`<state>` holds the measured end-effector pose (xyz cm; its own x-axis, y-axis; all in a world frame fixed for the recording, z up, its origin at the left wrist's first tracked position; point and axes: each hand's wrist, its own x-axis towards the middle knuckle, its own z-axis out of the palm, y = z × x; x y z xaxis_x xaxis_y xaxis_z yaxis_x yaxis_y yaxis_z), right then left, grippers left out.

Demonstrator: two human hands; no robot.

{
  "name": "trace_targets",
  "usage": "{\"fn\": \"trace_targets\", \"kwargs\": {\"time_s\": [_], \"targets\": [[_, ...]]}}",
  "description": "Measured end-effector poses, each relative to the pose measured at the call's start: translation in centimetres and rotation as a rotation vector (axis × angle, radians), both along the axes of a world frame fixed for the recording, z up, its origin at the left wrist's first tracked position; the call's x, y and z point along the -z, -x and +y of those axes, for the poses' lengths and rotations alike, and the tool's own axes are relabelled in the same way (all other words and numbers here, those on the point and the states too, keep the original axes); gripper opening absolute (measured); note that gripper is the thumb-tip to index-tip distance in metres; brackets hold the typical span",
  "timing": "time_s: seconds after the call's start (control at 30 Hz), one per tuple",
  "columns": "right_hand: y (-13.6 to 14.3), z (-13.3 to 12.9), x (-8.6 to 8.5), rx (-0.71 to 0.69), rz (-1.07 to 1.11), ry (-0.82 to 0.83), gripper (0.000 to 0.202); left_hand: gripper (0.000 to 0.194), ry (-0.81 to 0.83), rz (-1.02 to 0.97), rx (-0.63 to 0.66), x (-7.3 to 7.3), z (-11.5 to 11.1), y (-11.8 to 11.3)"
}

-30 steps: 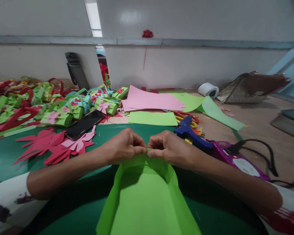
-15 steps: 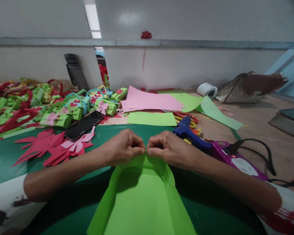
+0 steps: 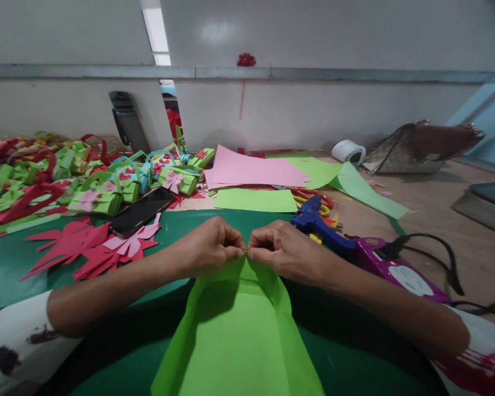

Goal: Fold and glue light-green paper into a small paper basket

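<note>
A large sheet of bright green paper spreads toward me at the bottom centre, with its far edge raised and its sides bent. My left hand pinches that far edge between thumb and forefinger. Right beside it, my right hand pinches the same edge, the fingertips of both hands almost touching. A flat green strip lies just beyond my hands. Right of it rests a blue glue gun, by a purple power strip.
Red paper flowers and a black phone lie at the left, before a heap of small paper baskets. Pink sheets, a white roll and a handbag are at the back. A dark bottle stands behind.
Both hands keep their pinch and have barely moved. The near part of the green sheet has narrowed slightly, its sides drawn a little inward.
</note>
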<state>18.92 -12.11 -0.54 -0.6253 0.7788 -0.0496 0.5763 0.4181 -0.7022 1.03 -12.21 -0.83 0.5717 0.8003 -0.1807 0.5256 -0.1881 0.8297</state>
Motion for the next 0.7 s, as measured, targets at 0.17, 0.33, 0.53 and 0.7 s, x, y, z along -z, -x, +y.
{"fn": "trace_targets", "kwargs": {"time_s": [0.17,0.33,0.53,0.7], "targets": [[-0.30,0.17,0.17,-0.009,-0.028,0.021,0.015,0.017,0.004,0.018,-0.011,-0.17,0.06,0.09],[-0.33,0.21,0.27,-0.016,-0.042,0.023,0.014,0.016,0.011,0.054,-0.008,-0.15,0.13,0.00],[-0.07,0.08,0.26,-0.018,-0.046,0.010,0.017,0.018,0.016,0.096,0.008,-0.17,0.08,-0.25],[-0.37,0.16,0.19,-0.026,-0.059,0.030,0.016,0.017,-0.012,0.117,-0.008,-0.43,-0.06,-0.25]]}}
